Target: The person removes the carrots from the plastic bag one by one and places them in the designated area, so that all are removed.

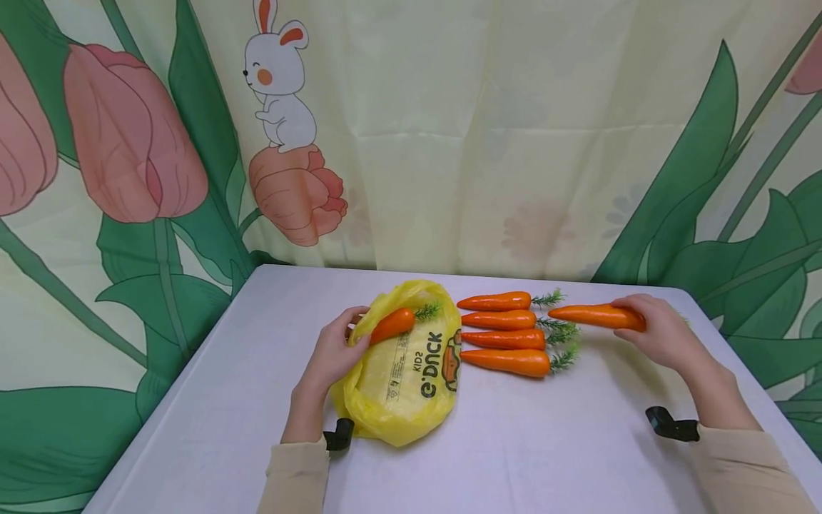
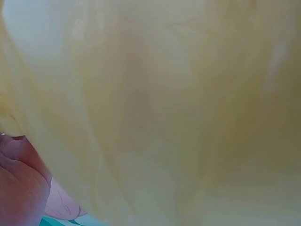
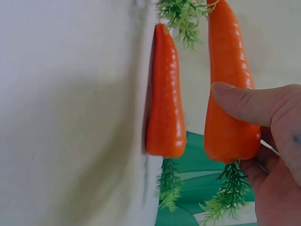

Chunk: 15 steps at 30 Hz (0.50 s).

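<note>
My left hand (image 1: pixel 335 350) grips the left rim of a yellow plastic bag (image 1: pixel 411 400). Inside the bag's mouth, an orange carrot (image 1: pixel 394 324) with green leaves shows beside the left thumb. Bag film fills most of the left wrist view, with part of the left hand (image 2: pixel 23 183) at the lower left. On the right, my right hand (image 1: pixel 658 328) holds a carrot (image 1: pixel 594 315) above the table by its thick, leafy end, tip pointing left. The right wrist view shows the thumb across this carrot (image 3: pixel 230 94). Another carrot (image 3: pixel 167 94) lies behind it, mostly hidden in the head view.
Several carrots (image 1: pixel 510 362) lie in a row between the bag and the right hand, tips against the bag, leaves to the right. They rest on a white table (image 1: pixel 514 450). A curtain (image 1: pixel 424 143) printed with tulips and a rabbit hangs behind the table's far edge.
</note>
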### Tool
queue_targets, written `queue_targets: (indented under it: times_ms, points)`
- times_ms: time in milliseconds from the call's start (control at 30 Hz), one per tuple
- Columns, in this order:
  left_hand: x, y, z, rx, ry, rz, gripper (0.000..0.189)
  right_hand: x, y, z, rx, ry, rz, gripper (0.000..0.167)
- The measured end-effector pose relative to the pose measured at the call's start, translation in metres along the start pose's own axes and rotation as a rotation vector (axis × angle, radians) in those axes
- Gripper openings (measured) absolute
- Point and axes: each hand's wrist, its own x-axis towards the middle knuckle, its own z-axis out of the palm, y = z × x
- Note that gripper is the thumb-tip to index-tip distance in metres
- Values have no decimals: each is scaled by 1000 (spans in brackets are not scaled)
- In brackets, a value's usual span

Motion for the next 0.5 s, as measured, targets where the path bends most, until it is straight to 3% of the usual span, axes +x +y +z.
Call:
queue_targets:
  times_ms: [300, 500]
  points:
    - [0, 0, -1, 1, 0, -10, 45, -3, 15, 0, -13, -1, 39, 45]
    - [1, 0, -1, 6, 5, -1, 46, -6, 21, 1, -2, -46, 81, 44]
